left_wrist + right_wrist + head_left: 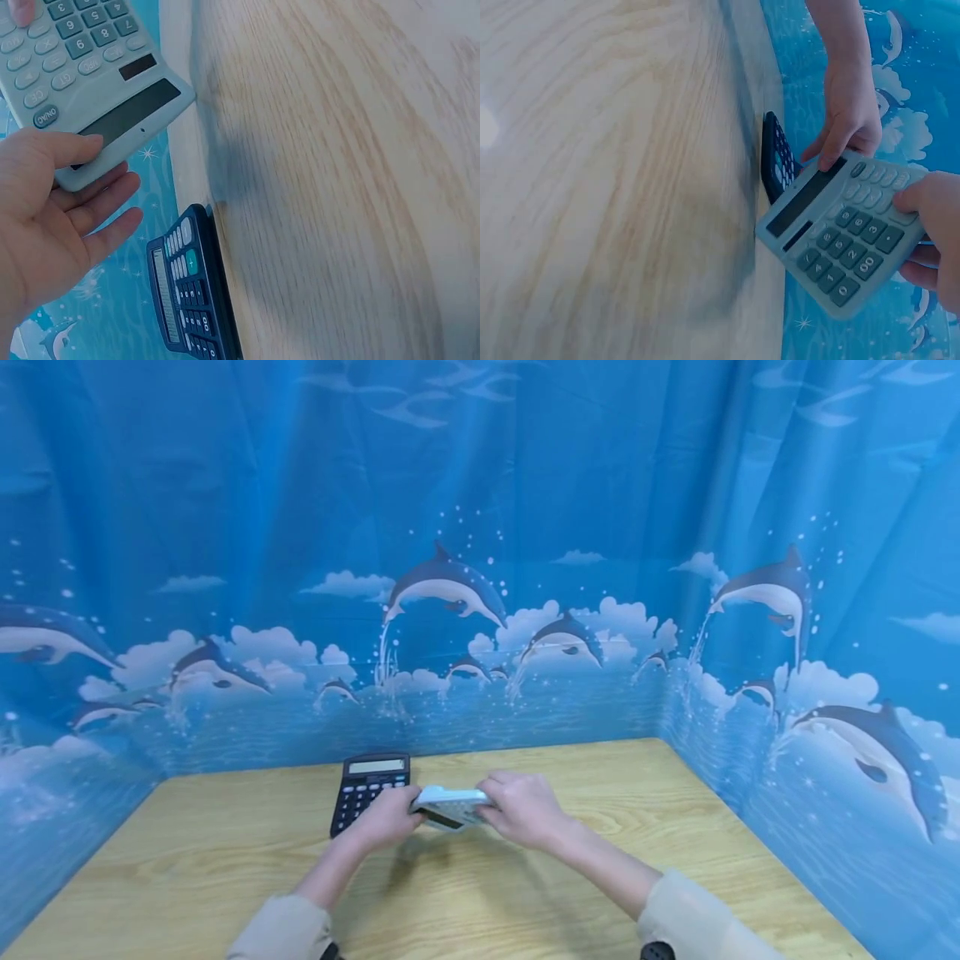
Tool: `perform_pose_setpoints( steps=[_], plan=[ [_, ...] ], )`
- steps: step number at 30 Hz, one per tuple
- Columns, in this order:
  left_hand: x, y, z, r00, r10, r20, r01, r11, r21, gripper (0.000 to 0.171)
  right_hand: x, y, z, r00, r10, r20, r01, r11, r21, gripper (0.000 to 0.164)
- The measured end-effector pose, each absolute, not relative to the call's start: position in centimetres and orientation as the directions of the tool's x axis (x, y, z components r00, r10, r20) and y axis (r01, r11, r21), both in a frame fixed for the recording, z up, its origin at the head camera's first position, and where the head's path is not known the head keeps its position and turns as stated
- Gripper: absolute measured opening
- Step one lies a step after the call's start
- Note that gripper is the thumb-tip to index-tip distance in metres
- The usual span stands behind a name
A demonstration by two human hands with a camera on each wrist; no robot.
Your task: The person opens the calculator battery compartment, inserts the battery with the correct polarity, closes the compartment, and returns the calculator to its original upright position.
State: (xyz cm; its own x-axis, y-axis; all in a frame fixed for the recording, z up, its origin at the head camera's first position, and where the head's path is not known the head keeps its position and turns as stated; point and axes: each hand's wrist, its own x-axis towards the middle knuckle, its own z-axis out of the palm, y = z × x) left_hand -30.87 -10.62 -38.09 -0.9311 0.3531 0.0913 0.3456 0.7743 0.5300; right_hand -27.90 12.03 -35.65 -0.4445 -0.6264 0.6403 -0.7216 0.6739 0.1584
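Observation:
A pale blue calculator (450, 808) is held above the table between both hands, tilted so its keys face back toward the wrists. My left hand (390, 816) pinches its display end, the thumb lying over the screen in the left wrist view, where the calculator (97, 75) shows its ON/AC key. At the key end my right hand (525, 807) grips it, thumb on the keys and fingers underneath; the right wrist view shows this calculator (840, 232) with its dark screen. A black calculator (375, 781) lies on the table behind the left hand, which partly hides its lower keys.
The wood-grain table (637, 860) stretches beneath both hands. A blue curtain (300, 527) printed with dolphins and clouds rises along the back and both sides of the table.

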Motion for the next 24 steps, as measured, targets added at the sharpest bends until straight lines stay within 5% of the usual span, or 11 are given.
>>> perform_pose_setpoints(
  steps=[7, 14, 24],
  plan=[
    [-31.0, -10.5, -37.8, -0.953, 0.299, 0.048, 0.267, 0.756, 0.597, 0.012, -27.2, 12.8, -36.1, -0.625, -0.478, 0.618, -0.684, 0.717, -0.137, 0.014],
    [-30.9, -10.6, -37.7, -0.957, 0.284, 0.055, 0.247, 0.703, 0.667, 0.009, -26.9, 13.5, -36.4, -0.845, -0.314, 0.433, -0.516, 0.692, -0.505, 0.013],
    [-31.0, -10.1, -37.9, -0.958, 0.28, 0.064, 0.246, 0.685, 0.686, 0.025, -26.8, 14.4, -36.8, -0.902, -0.326, 0.283, -0.417, 0.489, -0.766, 0.024]
  ],
)
